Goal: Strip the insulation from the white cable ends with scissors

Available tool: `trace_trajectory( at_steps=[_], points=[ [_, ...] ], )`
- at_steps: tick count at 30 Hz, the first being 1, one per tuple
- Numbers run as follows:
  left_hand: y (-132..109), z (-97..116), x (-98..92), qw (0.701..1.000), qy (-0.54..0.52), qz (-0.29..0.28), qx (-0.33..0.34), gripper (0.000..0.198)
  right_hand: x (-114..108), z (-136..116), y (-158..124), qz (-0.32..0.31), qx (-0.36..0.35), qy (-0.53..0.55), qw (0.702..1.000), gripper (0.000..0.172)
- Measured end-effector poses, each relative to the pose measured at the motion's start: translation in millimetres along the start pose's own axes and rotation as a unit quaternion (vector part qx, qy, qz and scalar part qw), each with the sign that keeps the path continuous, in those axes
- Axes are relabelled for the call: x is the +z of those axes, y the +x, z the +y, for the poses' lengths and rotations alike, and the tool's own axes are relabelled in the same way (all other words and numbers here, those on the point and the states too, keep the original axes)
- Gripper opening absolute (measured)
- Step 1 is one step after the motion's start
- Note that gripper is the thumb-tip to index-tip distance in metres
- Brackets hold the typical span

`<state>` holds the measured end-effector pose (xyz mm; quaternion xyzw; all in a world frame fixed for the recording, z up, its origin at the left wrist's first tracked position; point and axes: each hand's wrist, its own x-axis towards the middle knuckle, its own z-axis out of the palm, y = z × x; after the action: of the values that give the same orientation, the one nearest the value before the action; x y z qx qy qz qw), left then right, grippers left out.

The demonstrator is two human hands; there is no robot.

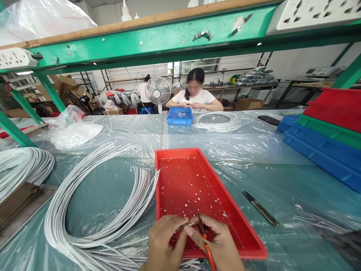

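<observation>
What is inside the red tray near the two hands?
Small white bits lie scattered on the red tray's floor. Its near end is covered by the left hand, pinching a white wire, and the right hand, holding an orange-handled tool; beneath them is hidden.

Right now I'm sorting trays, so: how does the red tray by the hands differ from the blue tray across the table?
The red tray lies lengthwise, running away from the camera; the blue tray lies crosswise. The red tray sits under the left hand, pinching a wire end, and right hand, gripping an orange-handled tool; the blue tray sits before a co-worker. Both are shallow open trays holding white bits.
</observation>
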<state>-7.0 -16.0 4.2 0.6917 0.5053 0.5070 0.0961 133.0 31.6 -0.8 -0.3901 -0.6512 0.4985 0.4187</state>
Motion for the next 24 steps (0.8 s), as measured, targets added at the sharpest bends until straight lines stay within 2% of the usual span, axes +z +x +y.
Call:
trace_trajectory(
  at_steps=[3,6,8,9,10,12,15,18,20,22,24],
  points=[
    [-3.4,3.0,-0.1,1.000,-0.003,0.023,0.010,0.031,0.7,1.0,3.6,-0.004,-0.003,0.000,1.000,0.014],
    [-6.8,8.4,0.5,0.997,-0.055,0.046,-0.014,0.021,1.0,-0.4,5.2,0.017,-0.026,-0.014,0.999,0.012],
    [-7.7,11.9,0.8,0.993,-0.099,0.010,-0.062,0.013,2.1,-3.4,3.9,0.040,-0.057,-0.034,0.997,0.010],
    [-7.4,13.2,0.6,0.987,-0.124,-0.024,-0.102,0.019,2.8,-5.5,2.7,0.053,-0.078,-0.047,0.994,0.008],
    [-6.5,14.2,0.0,0.974,-0.156,-0.057,-0.153,0.028,3.5,-7.9,1.2,0.064,-0.102,-0.059,0.991,0.006],
    [-3.0,15.4,-1.9,0.928,-0.238,-0.100,-0.267,0.042,4.3,-12.8,-1.9,0.079,-0.170,-0.086,0.978,0.005],
    [3.0,16.1,-5.0,0.846,-0.372,-0.091,-0.372,0.052,3.7,-17.5,-4.5,0.084,-0.308,-0.132,0.938,0.021],
    [5.6,16.6,-5.1,0.789,-0.462,-0.060,-0.400,0.048,2.3,-16.5,-4.2,0.077,-0.437,-0.229,0.866,0.031],
    [5.4,16.9,-4.1,0.761,-0.499,-0.045,-0.413,0.042,1.7,-13.3,-3.8,0.070,-0.473,-0.276,0.834,0.032],
    [5.1,17.1,-3.8,0.743,-0.524,-0.031,-0.416,0.038,1.7,-9.7,-4.3,0.062,-0.469,-0.291,0.832,0.031],
    [6.1,17.0,-5.4,0.738,-0.532,-0.010,-0.416,0.034,2.5,-7.5,-5.9,0.051,-0.447,-0.293,0.844,0.031]
  ],
)
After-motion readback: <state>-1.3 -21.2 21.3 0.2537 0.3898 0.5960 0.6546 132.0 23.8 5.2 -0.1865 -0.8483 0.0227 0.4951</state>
